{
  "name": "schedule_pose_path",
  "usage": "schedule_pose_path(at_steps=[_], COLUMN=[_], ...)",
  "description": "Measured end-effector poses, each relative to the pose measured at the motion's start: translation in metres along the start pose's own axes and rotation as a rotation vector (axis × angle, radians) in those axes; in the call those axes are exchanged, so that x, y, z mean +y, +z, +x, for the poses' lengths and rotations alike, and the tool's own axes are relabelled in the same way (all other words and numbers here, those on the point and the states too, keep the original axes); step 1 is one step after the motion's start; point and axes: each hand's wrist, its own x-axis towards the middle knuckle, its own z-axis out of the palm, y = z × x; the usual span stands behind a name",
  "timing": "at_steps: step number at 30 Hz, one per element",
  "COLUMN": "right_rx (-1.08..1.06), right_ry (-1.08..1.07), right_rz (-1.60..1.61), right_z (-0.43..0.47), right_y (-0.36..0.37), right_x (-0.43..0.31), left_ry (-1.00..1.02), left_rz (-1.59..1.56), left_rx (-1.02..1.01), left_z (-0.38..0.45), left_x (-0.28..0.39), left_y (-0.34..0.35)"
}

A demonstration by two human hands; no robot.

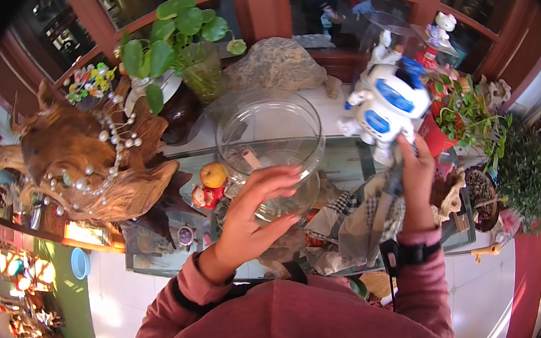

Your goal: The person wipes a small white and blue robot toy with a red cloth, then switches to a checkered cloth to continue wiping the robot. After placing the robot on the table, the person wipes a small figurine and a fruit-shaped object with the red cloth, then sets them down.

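My right hand (414,175) is raised at the right, holding a white and blue toy robot (386,107) by its lower side; a grey checked cloth (361,217) hangs just below, and whether the same fingers pinch it I cannot tell. My left hand (260,208), fingers apart, is at the near side of a round clear glass bowl (270,133); whether it touches the glass is unclear. A small pinkish tube-shaped piece (250,158) shows through the bowl. Left of the bowl are a yellow-orange fruit (213,175) and a small red figurine (205,196).
A driftwood piece (92,161) with a pearl strand fills the left. Behind stand a leafy plant in a glass vase (204,70) and a large rock (279,65). Potted plants (472,113) crowd the right. A purple turtle-like ornament (186,236) lies near the glass table's front edge.
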Motion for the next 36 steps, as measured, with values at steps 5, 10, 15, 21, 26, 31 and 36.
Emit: schedule_pose_path(at_steps=[5,10,15,21,26,31,36], right_rx=[-0.114,-0.230,-0.295,-0.363,-0.445,-0.470,-0.501], right_ry=[0.023,0.105,0.099,0.135,0.129,0.201,0.149], right_rz=[0.106,0.071,0.084,0.119,0.195,0.107,0.127], right_z=[0.029,0.055,0.076,0.089,0.092,0.095,0.095], right_y=[0.039,0.073,0.096,0.114,0.123,0.125,0.124], right_x=[0.048,0.084,0.118,0.151,0.169,0.176,0.185], left_ry=[-0.117,-0.200,-0.283,-0.349,-0.374,-0.366,-0.394], left_rz=[0.161,0.205,0.216,0.237,0.206,0.143,0.148], left_rx=[0.003,0.049,0.155,0.269,0.285,0.333,0.327], left_z=[-0.031,-0.062,-0.084,-0.092,-0.089,-0.087,-0.088], left_x=[0.007,0.004,0.000,0.002,-0.004,-0.010,-0.012], left_y=[-0.014,-0.019,-0.018,-0.021,-0.017,-0.016,-0.016])
